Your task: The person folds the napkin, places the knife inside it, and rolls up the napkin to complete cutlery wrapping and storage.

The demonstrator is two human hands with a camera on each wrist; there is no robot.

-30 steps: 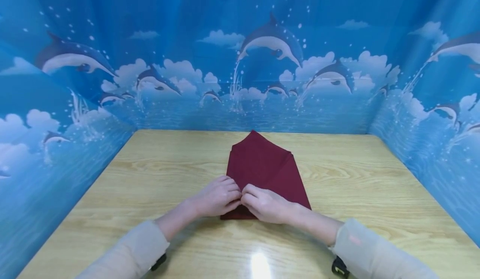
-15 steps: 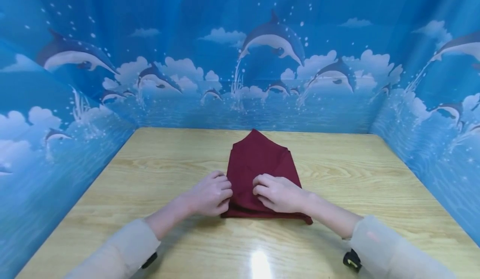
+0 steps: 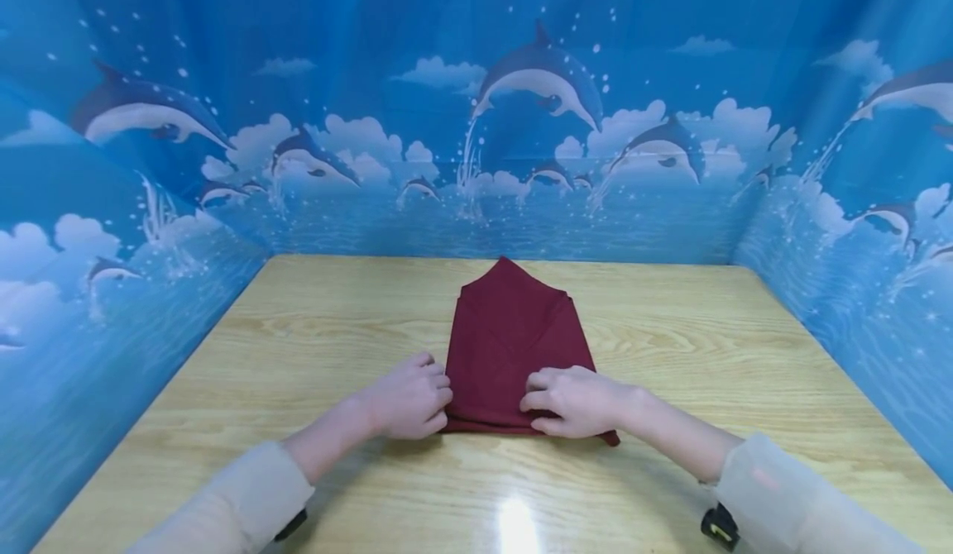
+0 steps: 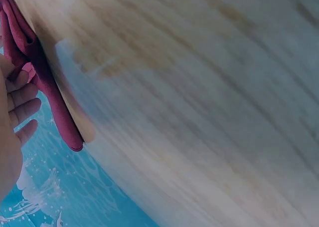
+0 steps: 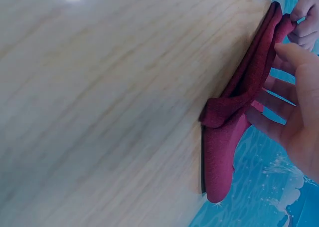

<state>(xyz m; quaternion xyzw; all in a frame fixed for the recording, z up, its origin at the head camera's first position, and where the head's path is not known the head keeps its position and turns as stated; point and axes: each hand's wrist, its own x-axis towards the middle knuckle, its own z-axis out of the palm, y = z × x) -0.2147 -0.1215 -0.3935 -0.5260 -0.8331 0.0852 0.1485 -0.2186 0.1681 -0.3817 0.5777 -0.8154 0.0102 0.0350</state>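
A folded maroon cloth point(image 3: 506, 331) lies on the table, with a pointed far end and a layered roll along its near edge. My left hand point(image 3: 414, 397) is at its near left corner; in the right wrist view the left hand's fingertips point(image 5: 297, 17) pinch the fabric there. Over the near right part rests my right hand point(image 3: 577, 401), fingers lightly bent. Seen from the right wrist, the right hand point(image 5: 299, 97) has its thumb at the near fold and its fingers spread on the cloth. A small flap sticks out past the near right corner.
The wood-grain table point(image 3: 335, 314) extends around the cloth on all sides. Behind it and along both sides hangs a blue curtain point(image 3: 417, 124) printed with dolphins. A bright light reflection shows near the table's front.
Both hands were together near the left of the front edge. They have parted: the right hand has slid right across the cloth, the left slightly left. The near edge now shows a rolled fold.
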